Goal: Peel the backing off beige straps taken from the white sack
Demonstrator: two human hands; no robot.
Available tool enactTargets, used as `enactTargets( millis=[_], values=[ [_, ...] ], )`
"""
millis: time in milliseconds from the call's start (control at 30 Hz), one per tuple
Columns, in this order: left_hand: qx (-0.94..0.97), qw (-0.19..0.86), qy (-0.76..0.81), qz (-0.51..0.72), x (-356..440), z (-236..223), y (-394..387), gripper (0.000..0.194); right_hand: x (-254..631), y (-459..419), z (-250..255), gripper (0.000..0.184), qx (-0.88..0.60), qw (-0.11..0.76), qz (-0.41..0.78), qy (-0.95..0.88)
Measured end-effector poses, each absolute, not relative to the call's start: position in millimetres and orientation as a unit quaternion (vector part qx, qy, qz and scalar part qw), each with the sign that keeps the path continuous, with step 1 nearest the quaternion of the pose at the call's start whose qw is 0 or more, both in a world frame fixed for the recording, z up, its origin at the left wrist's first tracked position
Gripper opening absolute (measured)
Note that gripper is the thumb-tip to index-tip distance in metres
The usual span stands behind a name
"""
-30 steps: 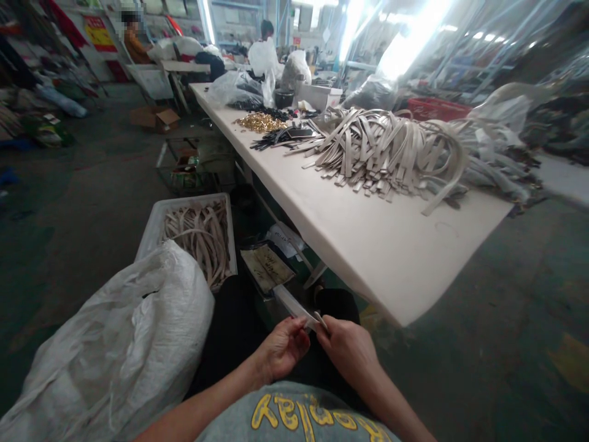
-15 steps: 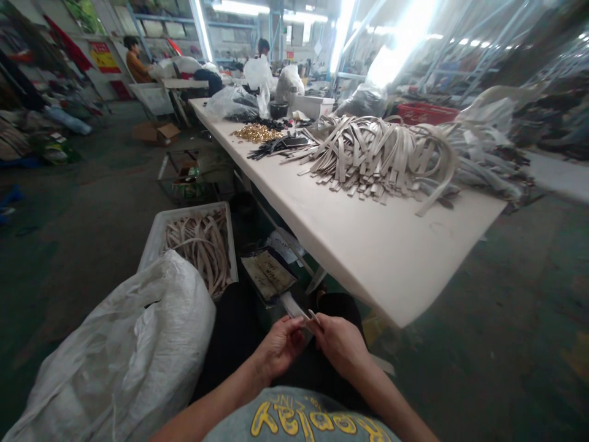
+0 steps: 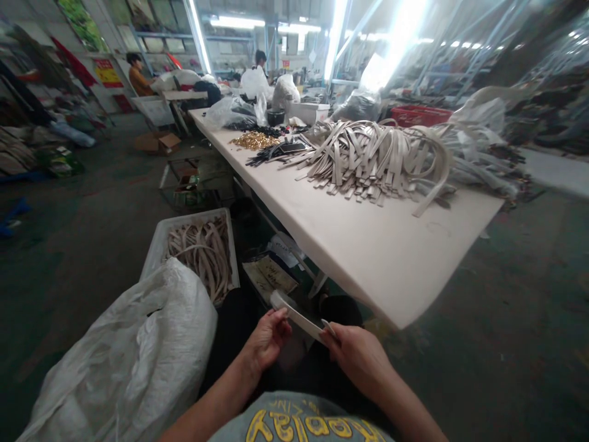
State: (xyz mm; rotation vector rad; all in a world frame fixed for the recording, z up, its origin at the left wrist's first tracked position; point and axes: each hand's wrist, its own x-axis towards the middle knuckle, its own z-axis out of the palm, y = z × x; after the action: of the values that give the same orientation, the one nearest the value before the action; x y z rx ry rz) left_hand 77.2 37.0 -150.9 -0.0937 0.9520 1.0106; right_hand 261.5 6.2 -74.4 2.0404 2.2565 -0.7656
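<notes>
A pale strap (image 3: 301,320) stretches between my two hands, above my lap. My left hand (image 3: 268,336) pinches it near its far end, which curls up beyond the fingertips. At the strap's other side my right hand (image 3: 356,353) is closed on it, and a short pale end sticks up between thumb and finger. Just past the strap, low beside the table, lies a worn flat panel (image 3: 269,274) with dark handwriting. A large heap of similar grey-beige straps (image 3: 368,159) rests on the table.
The pale table (image 3: 368,258) has its near corner to my right front. On it lie gold metal pieces (image 3: 255,140), black strips (image 3: 267,155) and plastic bags. At my left are a white bin (image 3: 154,248) of straps and a white woven sack (image 3: 133,350). People sit farther back.
My hands have moved apart, the left one to the left and the right one to the right. More of the strap now shows between them.
</notes>
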Motion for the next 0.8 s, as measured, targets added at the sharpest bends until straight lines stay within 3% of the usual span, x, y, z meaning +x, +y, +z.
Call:
enactTargets(
  millis=[200, 400, 600, 667, 800],
  values=[
    [-0.016, 0.795, 0.426, 0.43, 85.1, -149.0, 28.9, 0.014, 257.2, 4.7, -72.2, 0.031, 0.663, 0.013, -0.196, 0.722],
    [-0.004, 0.789, 0.427, 0.442, 84.7, -144.2, 32.0, 0.015, 264.2, 10.1, -74.5, 0.04, 0.64, -0.04, -0.284, 0.713],
    [0.018, 0.801, 0.422, 0.424, 84.3, -143.8, 28.5, 0.018, 262.6, 2.4, -78.3, 0.037, 0.658, -0.044, -0.264, 0.704],
    [0.022, 0.813, 0.413, 0.411, 89.7, -141.0, 24.0, 0.018, 256.3, 8.9, -83.5, 0.039, 0.64, -0.09, -0.301, 0.701],
    [0.001, 0.815, 0.414, 0.406, 82.0, -134.8, 22.3, 0.016, 272.4, 21.2, -99.7, 0.044, 0.595, -0.272, -0.408, 0.637]
  ],
)
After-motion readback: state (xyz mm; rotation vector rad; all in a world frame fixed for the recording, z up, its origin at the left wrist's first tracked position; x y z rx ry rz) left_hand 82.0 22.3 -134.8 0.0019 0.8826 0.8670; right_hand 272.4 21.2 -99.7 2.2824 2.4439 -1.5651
